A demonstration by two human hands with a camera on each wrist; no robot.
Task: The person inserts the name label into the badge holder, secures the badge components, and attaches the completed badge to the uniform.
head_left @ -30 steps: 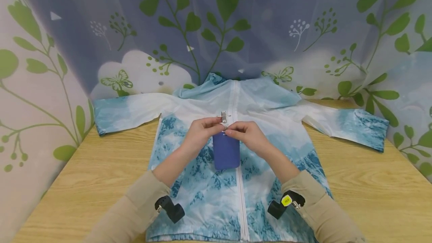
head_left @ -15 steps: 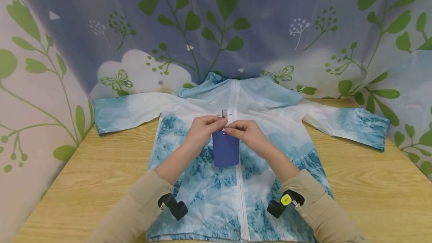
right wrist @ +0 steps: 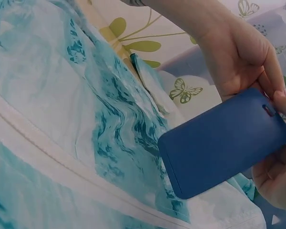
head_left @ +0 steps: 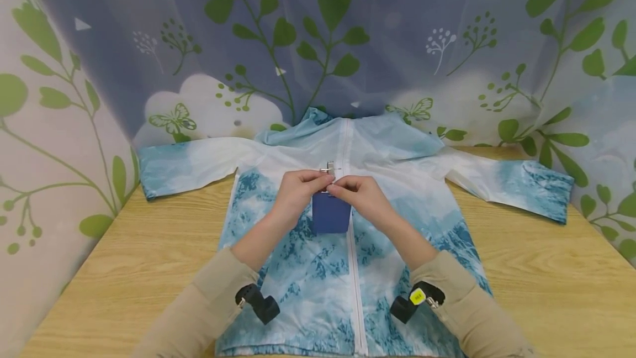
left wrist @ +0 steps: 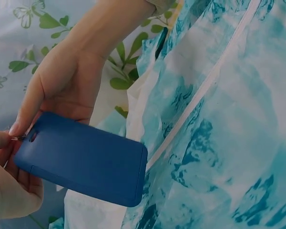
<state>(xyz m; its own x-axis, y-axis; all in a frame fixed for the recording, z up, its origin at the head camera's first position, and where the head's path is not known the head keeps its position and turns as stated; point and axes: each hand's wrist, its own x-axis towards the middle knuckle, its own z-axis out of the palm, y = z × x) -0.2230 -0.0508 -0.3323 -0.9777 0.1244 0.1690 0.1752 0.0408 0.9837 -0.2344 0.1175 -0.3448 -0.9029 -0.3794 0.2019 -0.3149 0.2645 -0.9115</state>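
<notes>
A blue badge holder [head_left: 331, 214] hangs from a small metal clip [head_left: 329, 167] at the middle of the head view, above a jacket [head_left: 308, 275] spread flat. With thumb and fingers my left hand [head_left: 294, 195] pinches the clip's fitting just above the holder. My right hand [head_left: 366, 199] pinches at the holder's top edge, its thumb tip meeting the left fingertips. Both wrist views show the holder's smooth blue face and the slot near its end. The fingers largely hide the link between clip and holder.
The jacket, blue and white with a white zipper [head_left: 353, 291], covers the middle of the wooden table [head_left: 526, 269], sleeves out to both sides. A leaf-printed curtain [head_left: 318, 43] stands behind and at the sides. Each wrist carries a black camera [head_left: 263, 305].
The badge holder's lower end has risen, so it looks shorter in the head view. My right fingers have shifted slightly left against the left fingertips.
</notes>
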